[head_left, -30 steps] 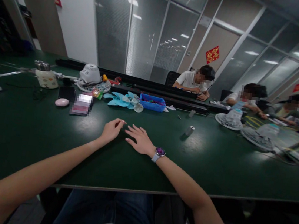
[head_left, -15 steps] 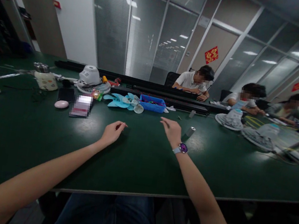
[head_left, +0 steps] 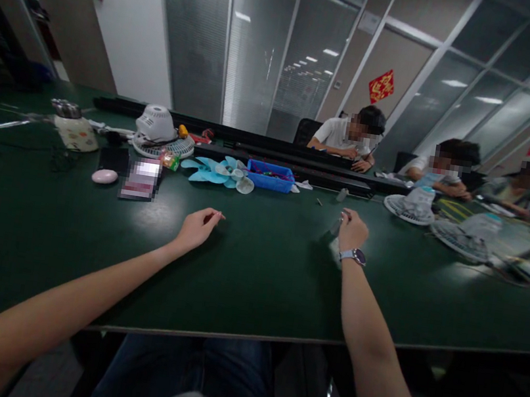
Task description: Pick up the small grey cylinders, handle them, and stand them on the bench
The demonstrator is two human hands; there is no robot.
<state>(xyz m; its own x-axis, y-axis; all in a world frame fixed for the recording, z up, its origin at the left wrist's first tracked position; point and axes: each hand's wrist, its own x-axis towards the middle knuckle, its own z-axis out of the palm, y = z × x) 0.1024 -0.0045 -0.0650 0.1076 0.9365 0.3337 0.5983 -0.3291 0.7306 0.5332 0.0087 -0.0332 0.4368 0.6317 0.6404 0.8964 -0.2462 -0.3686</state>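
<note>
My left hand (head_left: pixel 198 228) is held low over the green table, thumb and fingertips brought together. Anything between those fingertips is too small to make out. To the right, my right hand (head_left: pixel 353 232), with a watch on its wrist, has its fingers bent and closed at the top of a small grey metal cylinder (head_left: pixel 333 229). The cylinder is partly covered by the fingers and looks tilted. Beyond it, another small cylinder (head_left: pixel 342 195) stands on the table, with a tiny short piece (head_left: pixel 319 201) to its left.
Light-blue fan blades (head_left: pixel 212 169) lie beside a blue bin (head_left: pixel 271 177) of small parts. At left are a white fan part (head_left: pixel 156 126), a pink oval object (head_left: pixel 105 176) and a jar (head_left: pixel 76 130). More fan parts (head_left: pixel 416 206) lie at right; several people sit across.
My right hand has moved right, from over the middle of the table to the small metal cylinder, and its fingers have closed there. My left hand has stayed almost still.
</note>
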